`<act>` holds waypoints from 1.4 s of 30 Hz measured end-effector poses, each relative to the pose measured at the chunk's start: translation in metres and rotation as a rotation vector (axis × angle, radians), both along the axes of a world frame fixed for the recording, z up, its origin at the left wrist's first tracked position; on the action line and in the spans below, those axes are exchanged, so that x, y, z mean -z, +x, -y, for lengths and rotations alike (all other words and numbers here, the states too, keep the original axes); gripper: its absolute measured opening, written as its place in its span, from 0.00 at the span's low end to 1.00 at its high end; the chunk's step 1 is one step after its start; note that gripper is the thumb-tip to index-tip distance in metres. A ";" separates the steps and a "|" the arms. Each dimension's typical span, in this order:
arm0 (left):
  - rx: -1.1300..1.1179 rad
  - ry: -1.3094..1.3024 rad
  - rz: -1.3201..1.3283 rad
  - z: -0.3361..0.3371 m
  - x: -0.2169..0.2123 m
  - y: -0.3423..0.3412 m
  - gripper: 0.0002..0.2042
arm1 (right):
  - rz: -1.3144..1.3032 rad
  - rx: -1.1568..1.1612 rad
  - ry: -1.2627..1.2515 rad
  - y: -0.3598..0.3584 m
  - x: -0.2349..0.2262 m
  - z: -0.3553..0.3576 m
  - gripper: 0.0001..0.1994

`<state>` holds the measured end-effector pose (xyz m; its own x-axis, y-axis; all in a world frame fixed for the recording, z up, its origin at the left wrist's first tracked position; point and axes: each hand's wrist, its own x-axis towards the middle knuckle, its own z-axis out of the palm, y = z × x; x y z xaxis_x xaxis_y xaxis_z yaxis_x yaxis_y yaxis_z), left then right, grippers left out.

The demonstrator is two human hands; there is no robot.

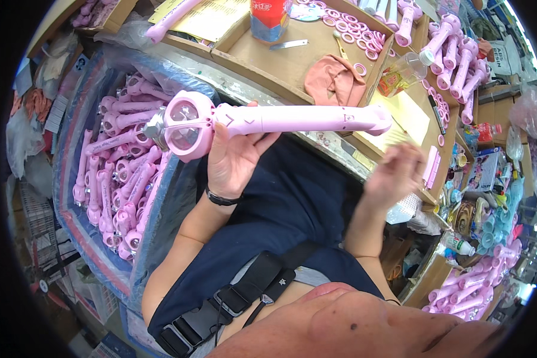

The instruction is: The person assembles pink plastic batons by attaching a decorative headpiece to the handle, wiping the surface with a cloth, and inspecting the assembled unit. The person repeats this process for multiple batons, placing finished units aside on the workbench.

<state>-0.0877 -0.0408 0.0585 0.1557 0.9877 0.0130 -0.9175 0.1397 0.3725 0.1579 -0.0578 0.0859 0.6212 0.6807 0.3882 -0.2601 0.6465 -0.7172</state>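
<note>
My left hand [235,160] is wrapped round a long pink plastic toy wand [304,119] near its head. The wand lies level across the view, its ring-shaped head with clear round windows to the left and its handle end to the right. A silvery faceted piece sticks out beyond the head. Below the handle end, apart from it, my right hand [397,173] is raised over the table edge. Motion smears its fingers, so whether they hold anything is unclear.
At left, a plastic-lined bin [137,280] holds many similar wands. The cardboard tray [244,56] ahead contains pink rings [352,27], a salmon cloth [334,80] and a red-and-blue container [270,21]. A clear cup [403,74] stands right of it. More pink wands [471,286] lie at lower right.
</note>
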 end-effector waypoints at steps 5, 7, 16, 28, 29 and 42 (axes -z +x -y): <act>-0.073 0.061 -0.032 0.012 -0.003 0.008 0.23 | -0.258 -0.254 -0.215 -0.077 0.011 -0.007 0.03; -0.088 0.093 -0.040 0.014 -0.002 0.009 0.24 | -0.195 -0.255 -0.205 -0.083 0.012 -0.009 0.04; -0.089 0.144 -0.142 0.013 -0.004 0.010 0.26 | 0.041 -0.240 -0.265 -0.075 0.014 -0.006 0.04; -0.071 0.152 -0.137 0.010 -0.006 0.007 0.26 | 0.077 -0.215 -0.239 -0.074 0.016 -0.005 0.05; -0.073 0.146 -0.118 0.011 -0.006 0.008 0.26 | 0.074 -0.216 -0.242 -0.074 0.016 -0.005 0.05; -0.079 0.133 -0.123 0.011 -0.007 0.008 0.25 | 0.075 -0.231 -0.232 -0.076 0.020 -0.006 0.06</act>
